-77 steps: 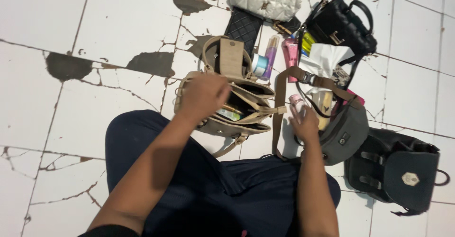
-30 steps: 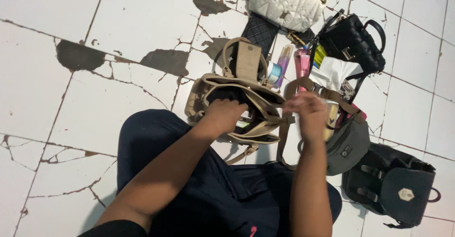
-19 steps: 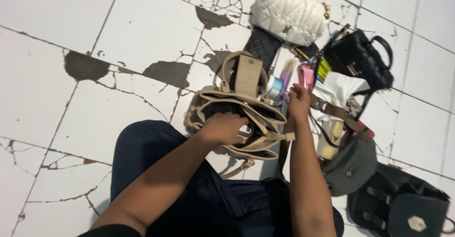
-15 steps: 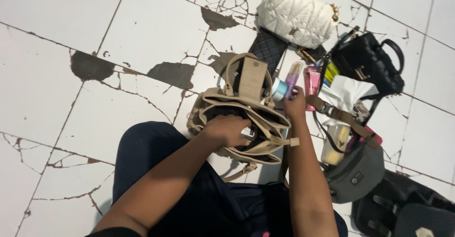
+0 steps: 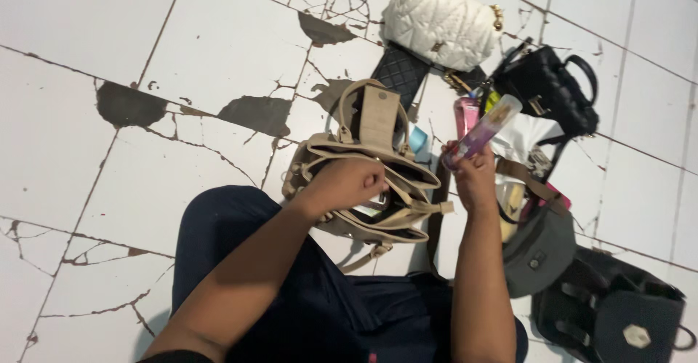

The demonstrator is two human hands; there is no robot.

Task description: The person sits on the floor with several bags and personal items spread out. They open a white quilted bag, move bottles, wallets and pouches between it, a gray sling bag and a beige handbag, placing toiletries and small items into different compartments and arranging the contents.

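Left hand (image 5: pixel 347 183) gripping beige handbag (image 5: pixel 363 181) rim, spreading it open; right hand (image 5: pixel 474 176) clasping slim purple bottle (image 5: pixel 483 130), lifted beside it.

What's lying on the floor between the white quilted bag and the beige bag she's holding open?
In the head view, a black quilted wallet lies between the white quilted bag and the beige bag, part tucked under the white one.
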